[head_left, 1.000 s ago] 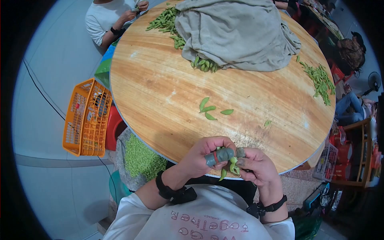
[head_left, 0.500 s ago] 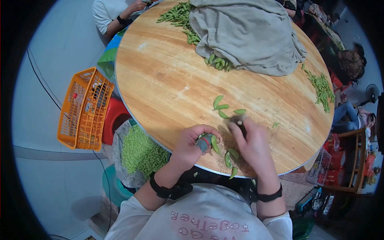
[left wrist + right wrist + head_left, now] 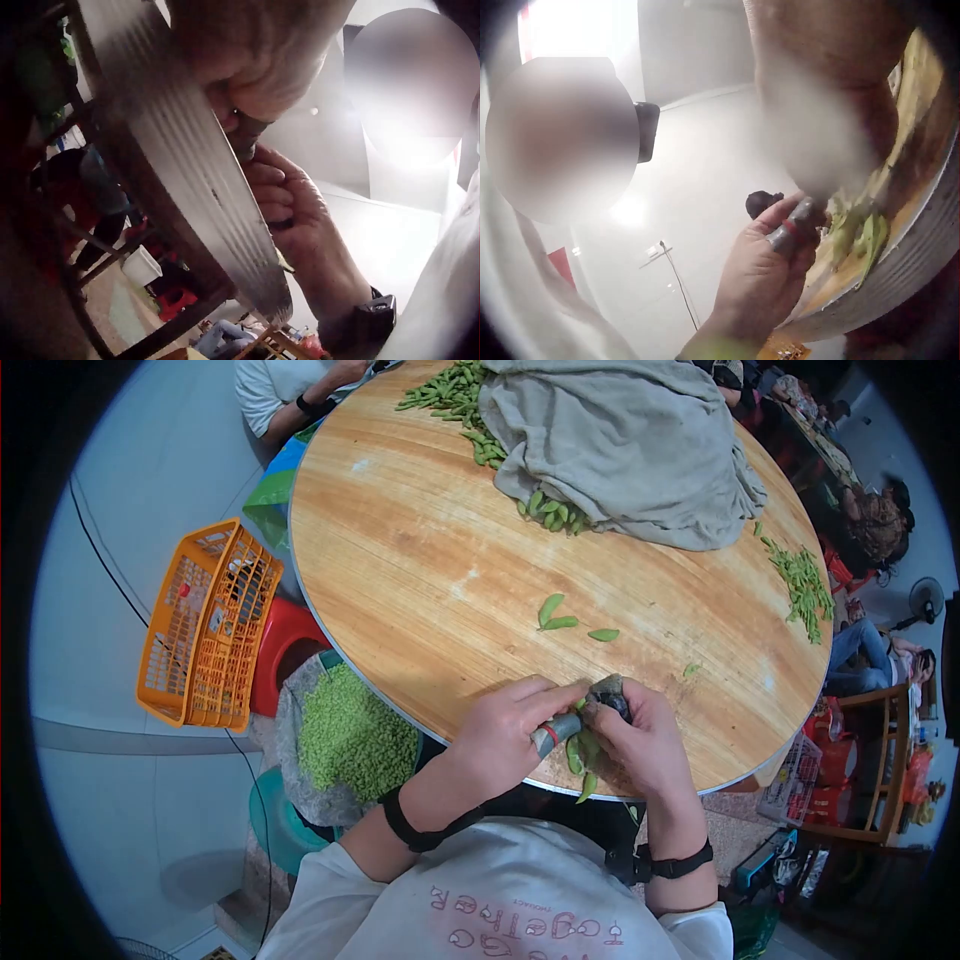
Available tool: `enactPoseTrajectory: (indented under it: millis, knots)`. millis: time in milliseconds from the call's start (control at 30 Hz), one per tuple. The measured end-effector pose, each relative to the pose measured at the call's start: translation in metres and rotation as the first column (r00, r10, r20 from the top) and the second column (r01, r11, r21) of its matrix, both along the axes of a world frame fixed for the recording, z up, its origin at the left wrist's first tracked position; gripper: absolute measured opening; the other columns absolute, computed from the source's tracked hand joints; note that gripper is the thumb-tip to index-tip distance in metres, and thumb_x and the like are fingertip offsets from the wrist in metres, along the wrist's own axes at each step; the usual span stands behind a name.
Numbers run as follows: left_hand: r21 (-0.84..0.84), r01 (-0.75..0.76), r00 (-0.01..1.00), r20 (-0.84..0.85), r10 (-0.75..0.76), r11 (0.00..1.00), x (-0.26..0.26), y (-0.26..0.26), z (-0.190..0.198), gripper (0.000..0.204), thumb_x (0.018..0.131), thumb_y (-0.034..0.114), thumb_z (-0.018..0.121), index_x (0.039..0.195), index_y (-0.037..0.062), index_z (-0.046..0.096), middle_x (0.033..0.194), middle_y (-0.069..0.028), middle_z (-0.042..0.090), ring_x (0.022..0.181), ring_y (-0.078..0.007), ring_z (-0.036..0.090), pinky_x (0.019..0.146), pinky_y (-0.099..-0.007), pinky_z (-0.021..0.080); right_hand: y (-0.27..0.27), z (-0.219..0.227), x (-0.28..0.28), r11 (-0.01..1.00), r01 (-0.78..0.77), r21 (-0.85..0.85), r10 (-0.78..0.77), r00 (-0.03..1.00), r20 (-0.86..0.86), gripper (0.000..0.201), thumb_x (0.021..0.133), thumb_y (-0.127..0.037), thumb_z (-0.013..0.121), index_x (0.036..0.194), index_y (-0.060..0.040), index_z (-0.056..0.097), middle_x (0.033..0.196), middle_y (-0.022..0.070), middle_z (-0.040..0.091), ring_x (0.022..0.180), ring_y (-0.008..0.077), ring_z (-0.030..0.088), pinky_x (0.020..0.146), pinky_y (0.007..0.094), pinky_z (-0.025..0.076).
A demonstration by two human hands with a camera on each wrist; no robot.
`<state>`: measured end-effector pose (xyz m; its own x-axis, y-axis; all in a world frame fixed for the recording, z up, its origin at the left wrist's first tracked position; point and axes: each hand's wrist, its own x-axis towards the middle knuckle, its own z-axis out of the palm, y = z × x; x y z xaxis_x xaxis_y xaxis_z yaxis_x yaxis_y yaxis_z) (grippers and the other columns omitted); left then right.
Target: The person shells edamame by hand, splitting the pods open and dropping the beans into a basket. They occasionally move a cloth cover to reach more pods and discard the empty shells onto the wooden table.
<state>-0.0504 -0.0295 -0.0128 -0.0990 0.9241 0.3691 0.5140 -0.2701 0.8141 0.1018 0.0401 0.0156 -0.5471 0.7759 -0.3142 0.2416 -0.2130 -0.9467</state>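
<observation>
My left hand (image 3: 497, 732), a grey sleeve with a red band (image 3: 549, 737) on its thumb, meets my right hand (image 3: 652, 748) over the table's near edge. Between their fingertips shows a bit of green soybean pod (image 3: 580, 705), pinched from both sides; fingers cover most of it. Dark grey covers (image 3: 606, 690) wrap fingertips of the right hand. Right below the hands lie several pods (image 3: 574, 757), one (image 3: 587, 788) poking over the rim. In the right wrist view, pods (image 3: 871, 244) lie by the table edge beside the left hand (image 3: 761, 266).
Loose pods (image 3: 561, 622) lie ahead of my hands on the round wooden table (image 3: 400, 590). A grey cloth (image 3: 620, 455) covers a heap at the back; more pods (image 3: 800, 585) lie right. Shelled beans (image 3: 358, 735) fill a lined container at left, near an orange basket (image 3: 205, 630).
My right hand has come back from the loose pods ahead, where one pod is gone, and joined the left. The left hand has turned and moved right, toward it.
</observation>
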Motion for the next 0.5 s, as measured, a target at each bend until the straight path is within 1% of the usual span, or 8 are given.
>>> enactPoseTrajectory:
  millis: [67, 100, 167, 200, 233, 300, 367, 500]
  knots:
    - [0.003, 0.022, 1.000, 0.021, -0.022, 1.000, 0.003, 0.001, -0.002, 0.030, 0.069, -0.004, 0.065, 0.098, 0.0034, 0.062, 0.077, -0.0104, 0.060, 0.070, -0.0182, 0.059, 0.062, -0.0273, 0.046, -0.004, 0.002, 0.008, 0.997, 0.007, -0.072, -0.012, 0.997, -0.072, 0.011, 0.085, -0.011, 0.054, 0.084, -0.0010, 0.056, 0.064, -0.0040, 0.050, 0.053, 0.0041, 0.042, 0.046, 0.0202, 0.033]
    - [0.012, 0.043, 0.993, 0.109, -0.044, 0.999, 0.003, 0.003, -0.006, 0.026, 0.071, -0.003, 0.063, 0.096, 0.0021, 0.062, 0.073, -0.0082, 0.059, 0.067, -0.0155, 0.057, 0.059, -0.0251, 0.044, -0.006, 0.002, 0.012, 0.990, 0.003, -0.141, -0.024, 0.990, -0.141, 0.013, 0.088, -0.014, 0.052, 0.089, -0.0020, 0.056, 0.063, -0.0041, 0.048, 0.052, 0.0033, 0.039, 0.044, 0.0188, 0.030]
    - [0.023, 0.061, 0.979, 0.193, -0.065, 0.998, 0.004, 0.004, -0.006, 0.021, 0.073, -0.002, 0.062, 0.094, 0.0009, 0.062, 0.070, -0.0059, 0.058, 0.065, -0.0129, 0.056, 0.056, -0.0229, 0.042, -0.009, 0.007, 0.014, 0.990, 0.035, -0.135, -0.055, 0.988, -0.143, 0.017, 0.091, -0.017, 0.047, 0.094, -0.0026, 0.055, 0.061, -0.0046, 0.045, 0.050, 0.0028, 0.036, 0.044, 0.0181, 0.027]
    - [-0.089, 0.123, 0.865, 0.497, -0.062, 0.988, 0.007, 0.003, -0.004, 0.016, 0.076, -0.001, 0.060, 0.092, -0.0003, 0.063, 0.070, -0.0035, 0.056, 0.062, -0.0096, 0.052, 0.054, -0.0207, 0.038, -0.011, 0.008, 0.014, 0.989, 0.067, -0.130, -0.085, 0.986, -0.145, 0.021, 0.094, -0.021, 0.043, 0.100, -0.0033, 0.053, 0.060, -0.0051, 0.042, 0.049, 0.0023, 0.032, 0.043, 0.0174, 0.024]
    - [-0.176, 0.215, 0.665, 0.747, -0.012, 0.961, 0.011, 0.003, -0.002, 0.012, 0.078, 0.001, 0.059, 0.090, -0.0015, 0.063, 0.070, -0.0011, 0.054, 0.060, -0.0064, 0.048, 0.052, -0.0186, 0.034, -0.014, 0.006, 0.016, 0.989, 0.067, -0.132, -0.087, 0.985, -0.149, 0.021, 0.094, -0.021, 0.043, 0.100, -0.0033, 0.053, 0.060, -0.0051, 0.042, 0.049, 0.0023, 0.032, 0.043, 0.0174, 0.024]
    - [-0.160, 0.194, 0.656, 0.755, -0.007, 0.968, 0.018, 0.005, -0.004, 0.012, 0.080, 0.003, 0.058, 0.089, -0.0021, 0.063, 0.071, 0.0003, 0.052, 0.060, -0.0044, 0.045, 0.051, -0.0179, 0.032, -0.020, 0.001, 0.018, 0.971, -0.051, -0.235, -0.014, 0.963, -0.269, 0.026, 0.096, -0.024, 0.037, 0.104, -0.0035, 0.051, 0.060, -0.0047, 0.040, 0.048, 0.0030, 0.031, 0.043, 0.0180, 0.024]
    - [-0.143, 0.174, 0.645, 0.764, -0.003, 0.974, 0.022, 0.006, -0.004, 0.012, 0.082, 0.005, 0.056, 0.089, -0.0027, 0.063, 0.072, 0.0018, 0.050, 0.059, -0.0024, 0.042, 0.050, -0.0171, 0.029, -0.022, 0.004, 0.020, 0.967, -0.057, -0.247, -0.018, 0.957, -0.291, 0.025, 0.096, -0.022, 0.036, 0.106, -0.0029, 0.050, 0.059, -0.0039, 0.040, 0.048, 0.0033, 0.031, 0.043, 0.0183, 0.024]
    - [-0.151, 0.148, 0.658, 0.753, 0.016, 0.977, 0.025, 0.006, -0.004, 0.012, 0.081, 0.004, 0.057, 0.090, -0.0027, 0.063, 0.075, 0.0006, 0.051, 0.061, -0.0028, 0.043, 0.051, -0.0172, 0.030, -0.019, -0.002, 0.031, 0.934, -0.161, -0.318, 0.026, 0.921, -0.390, 0.022, 0.095, -0.019, 0.036, 0.097, -0.0030, 0.051, 0.059, -0.0032, 0.041, 0.047, 0.0035, 0.032, 0.042, 0.0185, 0.025]
